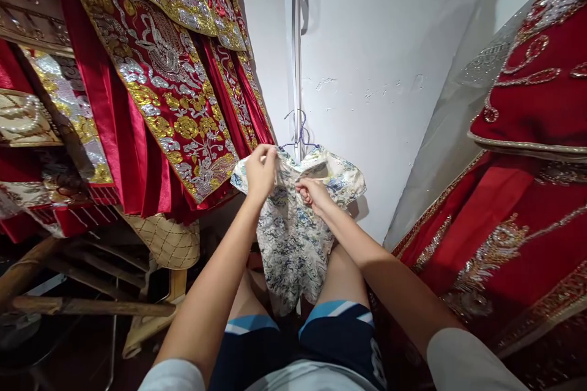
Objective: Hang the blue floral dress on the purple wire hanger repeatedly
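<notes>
From the head camera, a small pale dress (pixel 293 232) with a blue and grey pattern hangs on a thin wire hanger (pixel 300 134) hooked at a metal pole (pixel 296 43) that runs up the white wall. It hangs in front of the person's knees, between racks of red embroidered robes (pixel 160 85) on the left and more red beaded cloth (pixel 518 195) on the right.

The left hand (pixel 260 170) is closed in a pinch on the dress's left shoulder, up by the hanger's arm. The right hand (pixel 312 191) is closed too, fingers gathered on the cloth at the collar front (whether on a button or only a fold is too small to tell).

The dress looks light, thin and limp; it drapes and creases freely, and its sheen suggests it would slide off the wire easily. It seems best held at the shoulder seams or collar, where the cloth is doubled, with the hanger steadied. The hook looks flimsy and could swing or slip from the pole.
</notes>
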`<state>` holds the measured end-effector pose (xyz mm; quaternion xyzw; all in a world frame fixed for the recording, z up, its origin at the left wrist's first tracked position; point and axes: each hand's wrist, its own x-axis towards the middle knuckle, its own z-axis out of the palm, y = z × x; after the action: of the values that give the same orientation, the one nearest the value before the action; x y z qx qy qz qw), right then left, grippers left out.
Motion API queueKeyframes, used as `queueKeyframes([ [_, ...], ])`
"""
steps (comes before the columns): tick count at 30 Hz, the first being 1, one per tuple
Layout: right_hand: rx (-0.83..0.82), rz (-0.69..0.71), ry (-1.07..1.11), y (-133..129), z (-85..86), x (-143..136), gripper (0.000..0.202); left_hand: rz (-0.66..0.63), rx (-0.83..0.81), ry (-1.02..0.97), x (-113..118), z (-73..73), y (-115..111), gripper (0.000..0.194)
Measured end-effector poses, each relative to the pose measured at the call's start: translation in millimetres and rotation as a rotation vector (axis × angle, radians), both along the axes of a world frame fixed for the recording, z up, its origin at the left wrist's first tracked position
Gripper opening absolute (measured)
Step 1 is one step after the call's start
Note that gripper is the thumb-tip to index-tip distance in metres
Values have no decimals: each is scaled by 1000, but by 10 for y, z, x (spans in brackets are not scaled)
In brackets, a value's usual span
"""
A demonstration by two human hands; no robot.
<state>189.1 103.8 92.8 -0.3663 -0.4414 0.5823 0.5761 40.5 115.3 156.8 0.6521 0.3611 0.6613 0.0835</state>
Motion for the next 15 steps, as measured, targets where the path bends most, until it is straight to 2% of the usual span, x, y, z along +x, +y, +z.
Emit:
queueKeyframes([
  [2,-23,35,7,-93,-154,-3,15,26,-43,-212,-223,34,145,16],
  [4,-30,69,22,-243,-276,12,17,3,-171,-469,-467,17,263,14],
  [6,-4,96,49,-420,-362,28,20,-34,-329,-710,-663,-76,326,16],
  [8,44,121,80,-587,-434,28,21,-49,-448,-852,-762,-240,342,21],
  [12,67,151,145,-796,-627,7,23,-67,-534,-918,-675,-639,356,24],
  [15,40,135,252,-871,-779,49,24,-56,-503,-943,-528,-861,379,20],
])
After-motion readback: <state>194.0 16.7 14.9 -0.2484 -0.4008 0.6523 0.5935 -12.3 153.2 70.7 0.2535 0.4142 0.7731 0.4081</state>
